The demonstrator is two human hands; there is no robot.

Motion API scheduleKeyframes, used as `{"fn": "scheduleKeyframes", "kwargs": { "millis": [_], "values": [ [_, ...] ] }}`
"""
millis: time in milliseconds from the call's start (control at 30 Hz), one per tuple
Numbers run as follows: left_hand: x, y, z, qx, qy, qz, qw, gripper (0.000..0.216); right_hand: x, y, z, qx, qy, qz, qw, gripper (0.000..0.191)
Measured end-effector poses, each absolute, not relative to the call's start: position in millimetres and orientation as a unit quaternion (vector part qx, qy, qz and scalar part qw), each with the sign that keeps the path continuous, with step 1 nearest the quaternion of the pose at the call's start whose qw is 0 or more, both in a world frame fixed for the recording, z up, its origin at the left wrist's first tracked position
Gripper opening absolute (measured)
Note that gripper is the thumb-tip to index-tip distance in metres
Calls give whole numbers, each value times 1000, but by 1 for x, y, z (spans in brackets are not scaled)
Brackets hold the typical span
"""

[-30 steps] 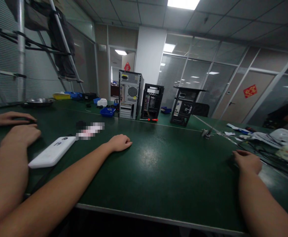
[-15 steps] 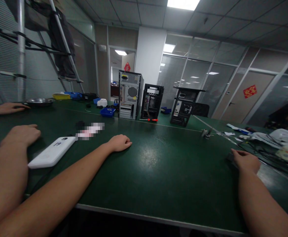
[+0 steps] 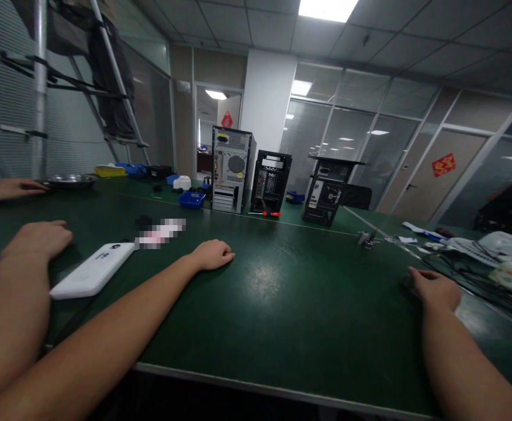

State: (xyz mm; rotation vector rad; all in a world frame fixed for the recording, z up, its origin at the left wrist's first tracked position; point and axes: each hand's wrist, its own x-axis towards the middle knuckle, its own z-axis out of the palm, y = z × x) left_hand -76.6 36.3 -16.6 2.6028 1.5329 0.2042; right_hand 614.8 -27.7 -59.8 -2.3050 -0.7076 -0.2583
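My left hand [image 3: 214, 255] rests on the green table, loosely closed with its fingers curled under; I see nothing in it. On the right side of the table, my right hand [image 3: 436, 289] is closed, fingertips pinched on a small dark grey object [image 3: 408, 284] that is partly hidden. What this object is I cannot make out. Beyond that hand, small metal parts [image 3: 367, 239] stand on the table. A white power bank or phone-like device [image 3: 93, 272] lies left of my left forearm, near another person's hand [image 3: 41, 240].
Three computer cases, one tall [image 3: 232, 169], one open black [image 3: 271, 184] and one tilted [image 3: 326, 193], stand along the back. A red screwdriver [image 3: 271, 214] lies before them. Cables [image 3: 457, 286] and a keyboard [image 3: 469, 248] crowd the right. A second person's hand [image 3: 13, 190] is near a metal bowl [image 3: 69, 182].
My right hand has shifted very slightly, and the dark object at its fingertips looks a little lower and turned. My left hand stays where it was.
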Motion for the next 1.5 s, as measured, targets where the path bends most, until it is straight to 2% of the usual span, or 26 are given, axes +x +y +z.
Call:
{"fn": "scheduleKeyframes", "kwargs": {
  "millis": [733,1167,1333,1500],
  "values": [
    [-76,37,-19,861,500,76,45,47,609,-30,-57,-896,-252,-84,356,51],
    [-78,38,-18,860,500,81,56,48,602,-33,-56,-896,-276,-63,343,43],
    [-79,38,-18,860,500,82,62,48,598,-34,-52,-902,-275,-66,325,50],
    [-79,37,-18,859,502,79,60,47,600,-34,-56,-882,-274,-101,371,50]
  ]
}}
